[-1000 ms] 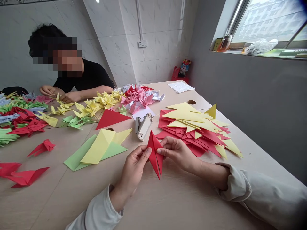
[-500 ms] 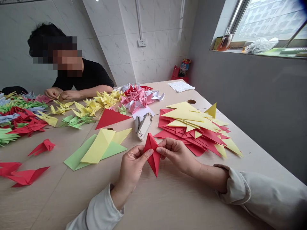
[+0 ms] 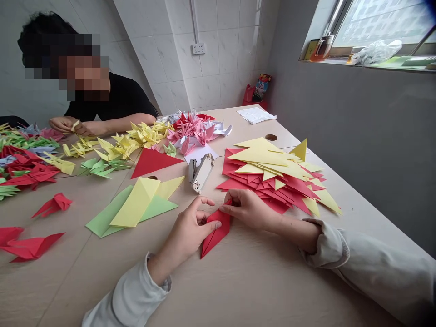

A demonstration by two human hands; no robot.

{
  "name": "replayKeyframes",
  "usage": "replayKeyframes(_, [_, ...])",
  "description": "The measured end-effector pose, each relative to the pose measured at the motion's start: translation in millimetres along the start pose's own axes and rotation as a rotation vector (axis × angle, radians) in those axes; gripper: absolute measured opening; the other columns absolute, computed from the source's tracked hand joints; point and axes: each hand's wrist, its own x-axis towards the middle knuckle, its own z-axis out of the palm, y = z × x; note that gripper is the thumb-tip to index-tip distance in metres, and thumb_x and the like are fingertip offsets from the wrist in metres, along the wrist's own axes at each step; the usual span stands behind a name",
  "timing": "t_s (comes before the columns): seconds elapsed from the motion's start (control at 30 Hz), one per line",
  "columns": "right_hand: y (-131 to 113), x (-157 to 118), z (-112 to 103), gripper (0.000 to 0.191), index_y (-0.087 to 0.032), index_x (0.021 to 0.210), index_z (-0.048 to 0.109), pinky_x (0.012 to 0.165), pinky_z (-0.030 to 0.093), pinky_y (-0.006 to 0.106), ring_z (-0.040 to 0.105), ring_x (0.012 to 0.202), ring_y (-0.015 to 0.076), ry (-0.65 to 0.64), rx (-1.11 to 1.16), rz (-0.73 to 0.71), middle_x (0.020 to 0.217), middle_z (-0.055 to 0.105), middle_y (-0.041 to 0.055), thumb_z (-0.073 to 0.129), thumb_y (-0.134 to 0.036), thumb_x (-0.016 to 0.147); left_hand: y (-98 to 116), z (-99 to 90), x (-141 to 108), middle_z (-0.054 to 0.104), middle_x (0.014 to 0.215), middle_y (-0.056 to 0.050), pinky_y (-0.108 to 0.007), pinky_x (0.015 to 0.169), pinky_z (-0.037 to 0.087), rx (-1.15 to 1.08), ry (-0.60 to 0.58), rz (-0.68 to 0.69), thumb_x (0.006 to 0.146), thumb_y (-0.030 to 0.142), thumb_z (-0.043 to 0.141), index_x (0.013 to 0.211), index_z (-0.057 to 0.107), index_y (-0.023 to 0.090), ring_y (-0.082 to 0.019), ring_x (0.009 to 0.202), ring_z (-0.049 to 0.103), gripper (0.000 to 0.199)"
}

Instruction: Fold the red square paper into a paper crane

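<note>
Right hand [image 3: 247, 209] is pinching the top of one folded red paper [image 3: 216, 229], its end hidden by the fingers. Left hand [image 3: 185, 231] is half open, thumb on the paper. Long axis runs diagonally, tip pointing lower left, low over the bench [image 3: 259, 281] — one stapler [image 3: 200, 172] just beyond, beside one red-and-yellow pile [image 3: 272, 181].

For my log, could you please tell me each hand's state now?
Left hand: partly open, touching the folded red paper.
Right hand: pinching it.
</note>
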Motion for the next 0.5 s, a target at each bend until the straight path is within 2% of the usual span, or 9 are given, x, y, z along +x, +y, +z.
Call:
replayKeyframes(0.1, [-4.5, -1.1, 2.8, 0.012, -0.018, 0.072, 0.051, 0.050, 0.033, 0.022, 0.046, 0.058, 0.0100, 0.022, -0.143, -0.026, 0.068, 0.057, -0.0016, 0.056, -0.024, 0.082, 0.6, 5.1, -8.2, 0.067, 0.100, -0.005, -0.035, 0.077, 0.051, 0.348, 0.152, 0.253, 0.082, 0.019, 0.057, 0.112, 0.053, 0.025, -0.022, 0.088, 0.065, 0.031])
replayKeyframes(0.17, [-7.0, -2.0, 5.4, 0.005, -0.018, 0.082, 0.053, 0.052, 0.035, 0.022, 0.050, 0.059, 0.0107, 0.046, -0.226, -0.042, 0.072, 0.060, -0.0007, 0.057, -0.020, 0.081, -1.7, 11.2, -20.6, 0.059, 0.123, -0.010, -0.041, 0.094, 0.046, 0.570, 0.214, 0.410, 0.087, 0.017, 0.049, 0.118, 0.054, 0.024, -0.025, 0.112, 0.058, 0.032])
replayKeyframes(0.23, [-7.3, -2.3, 8.3, 0.018, -0.017, 0.097, 0.053, 0.054, 0.037, 0.022, 0.053, 0.063, 0.0121, 0.056, -0.309, -0.077, 0.078, 0.062, 0.0011, 0.057, -0.017, 0.080, -6.6, 17.2, -36.5, 0.058, 0.128, -0.011, -0.041, 0.098, 0.045, 0.739, 0.169, 0.476, 0.093, 0.022, 0.043, 0.126, 0.051, 0.022, -0.025, 0.118, 0.055, 0.034])
replayKeyframes(0.27, [-6.6, -2.3, 9.5, 0.023, -0.016, 0.103, 0.052, 0.056, 0.039, 0.023, 0.055, 0.065, 0.0131, 0.048, -0.356, -0.111, 0.082, 0.063, 0.0026, 0.057, -0.014, 0.080, -9.6, 19.2, -44.4, 0.054, 0.135, -0.014, -0.042, 0.101, 0.042, 0.816, 0.130, 0.516, 0.094, 0.030, 0.044, 0.134, 0.045, 0.019, -0.027, 0.124, 0.051, 0.041])
replayKeyframes(0.37, [-2.5, -1.3, 10.7, 0.023, -0.016, 0.104, 0.054, 0.061, 0.045, 0.026, 0.058, 0.076, 0.0164, 0.016, -0.526, -0.234, 0.098, 0.063, 0.0088, 0.050, -0.008, 0.083, -16.9, 19.4, -60.7, 0.035, 0.150, -0.020, -0.045, 0.108, 0.034, 0.968, -0.041, 0.617, 0.087, 0.057, 0.049, 0.149, 0.020, 0.012, -0.033, 0.136, 0.036, 0.082])
replayKeyframes(0.43, [0.3, -1.6, 9.1, 0.023, -0.014, 0.104, 0.057, 0.070, 0.050, 0.031, 0.059, 0.092, 0.0212, 0.021, -0.631, -0.334, 0.113, 0.059, 0.0147, 0.047, -0.006, 0.086, -18.3, 16.0, -63.7, 0.025, 0.154, -0.020, -0.047, 0.111, 0.029, 0.998, -0.120, 0.610, 0.084, 0.064, 0.047, 0.152, 0.007, 0.013, -0.034, 0.140, 0.028, 0.094])
replayKeyframes(0.5, [2.4, -4.4, 7.1, 0.026, -0.013, 0.109, 0.059, 0.086, 0.050, 0.040, 0.053, 0.114, 0.0264, 0.014, -0.671, -0.460, 0.131, 0.051, 0.0185, 0.044, -0.005, 0.089, -17.6, 12.4, -62.7, 0.020, 0.156, -0.018, -0.049, 0.112, 0.025, 0.989, -0.166, 0.577, 0.083, 0.067, 0.046, 0.152, 0.000, 0.016, -0.034, 0.142, 0.023, 0.098])
